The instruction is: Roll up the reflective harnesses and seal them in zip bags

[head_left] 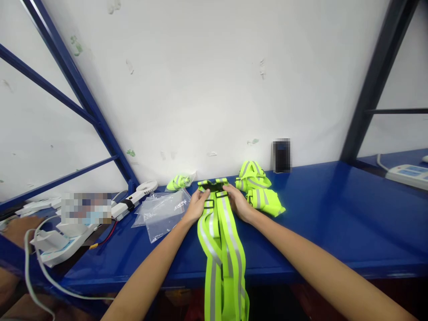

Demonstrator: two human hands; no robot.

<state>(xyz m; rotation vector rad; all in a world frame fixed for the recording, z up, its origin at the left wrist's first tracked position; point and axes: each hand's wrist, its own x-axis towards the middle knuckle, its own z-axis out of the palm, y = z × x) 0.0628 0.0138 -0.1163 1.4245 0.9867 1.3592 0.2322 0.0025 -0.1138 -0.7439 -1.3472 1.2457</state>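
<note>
Neon-yellow straps with grey reflective stripes (236, 236) run from the tabletop down over its front edge. At their top is a black buckle (216, 187), with black sliders just below it. My left hand (198, 205) grips the strap end at the buckle's left side, thumb on top. On the right side, my right hand (236, 201) pinches the strap end beside the buckle. Folded neon straps (264, 200) lie just right of my right hand, with another bundle (252, 176) behind them. The undersides of both hands' fingers are partly hidden.
Clear plastic bags (167, 211) lie left of my left hand on the blue table (321, 214). Behind them is a bagged neon bundle (180, 181). A white fan (147, 186), power strip (65, 249) and cables are farther left. A dark, blurred object (281, 156) leans on the wall.
</note>
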